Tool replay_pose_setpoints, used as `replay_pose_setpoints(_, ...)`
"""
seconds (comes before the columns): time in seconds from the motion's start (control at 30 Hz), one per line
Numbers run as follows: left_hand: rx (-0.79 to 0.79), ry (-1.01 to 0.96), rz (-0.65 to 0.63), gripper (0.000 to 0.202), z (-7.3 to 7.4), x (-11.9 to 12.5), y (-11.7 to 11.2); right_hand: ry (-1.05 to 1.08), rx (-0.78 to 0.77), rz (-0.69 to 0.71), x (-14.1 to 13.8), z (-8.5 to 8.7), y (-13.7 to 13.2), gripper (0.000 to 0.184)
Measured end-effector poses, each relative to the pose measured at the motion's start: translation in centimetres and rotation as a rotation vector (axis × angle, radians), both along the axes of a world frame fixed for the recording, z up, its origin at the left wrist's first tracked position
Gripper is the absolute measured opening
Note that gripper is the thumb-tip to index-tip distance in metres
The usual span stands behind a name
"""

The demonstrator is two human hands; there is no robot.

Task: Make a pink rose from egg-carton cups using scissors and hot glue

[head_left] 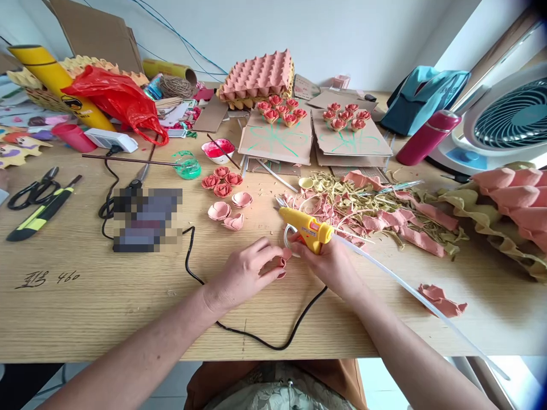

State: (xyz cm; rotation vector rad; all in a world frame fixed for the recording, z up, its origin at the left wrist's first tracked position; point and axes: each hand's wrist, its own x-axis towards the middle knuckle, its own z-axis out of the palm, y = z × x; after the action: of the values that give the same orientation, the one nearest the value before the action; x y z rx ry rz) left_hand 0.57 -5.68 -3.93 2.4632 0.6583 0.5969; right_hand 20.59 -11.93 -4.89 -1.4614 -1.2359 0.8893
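Pale wooden tabletop (128,319), strewn with scraps (384,219); left hand (245,270) pinches small pink piece (287,254), right hand (331,265) wraps yellow glue gun (301,222) beside it. Best: piece steady, sparing dab, skin clear of nozzle (280,205).

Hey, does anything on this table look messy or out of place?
Yes, the torn scraps heaped beyond the right hand look messy, spread loosely across the table. One crumpled pink piece lies apart, closer to the camera, so it seems a stray.
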Motion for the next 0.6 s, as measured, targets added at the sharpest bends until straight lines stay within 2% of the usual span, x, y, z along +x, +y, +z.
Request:
replay_pose_setpoints(0.13, 0.009, 0.055, -0.011, 0.011, -0.1, -0.1, 0.2, -0.123, 0.023, -0.024, -0.3, -0.5, 0.0, 0.013)
replay_pose_setpoints(0.37, 0.119, 0.085, -0.038, 0.014, -0.3, -0.2, 0.2, -0.274, 0.003, -0.032, -0.7, 1.0, 0.1, 0.012)
replay_pose_setpoints(0.6, 0.074, 0.103, -0.016, 0.01, 0.0, 0.0, 0.1, -0.318, -0.032, -0.023, -0.7, 1.2, 0.0, 0.012)
